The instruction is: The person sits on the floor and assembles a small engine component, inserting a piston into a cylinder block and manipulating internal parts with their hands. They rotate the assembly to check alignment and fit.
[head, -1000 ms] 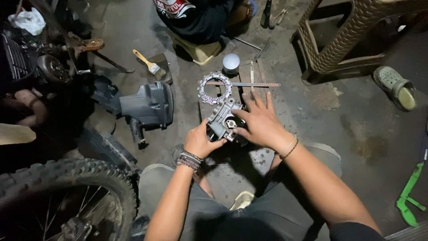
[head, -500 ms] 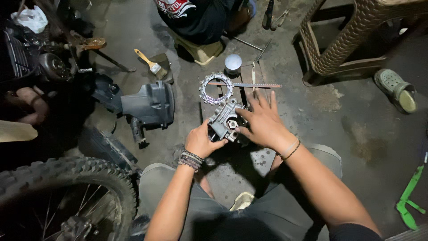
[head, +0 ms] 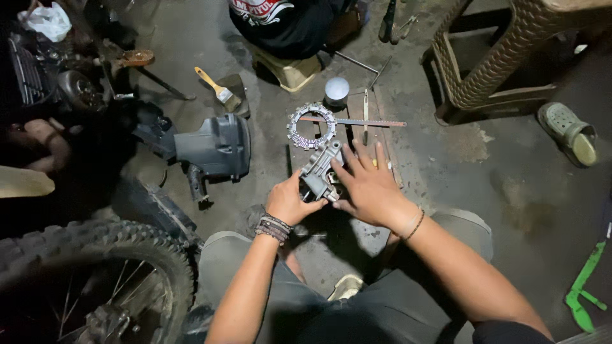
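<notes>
Gripping a grey metal engine part (head: 320, 171) on the floor (head: 497, 172), the left hand (head: 289, 202) curled closed around it; the right hand (head: 368, 186) lay spread-fingered against it, beside a toothed ring (head: 310, 125).

A single head-worn camera looks steeply down from above a seated person, facing the concrete floor (head: 510, 191) ahead of the knees. It sits close: both forearms enter from the near edge and the hands land near the middle. The view reaches a tyre (head: 83, 267) at near left, a stool (head: 503, 57) at far right and another person (head: 287, 22) at the far edge. No second view overlaps it.
</notes>
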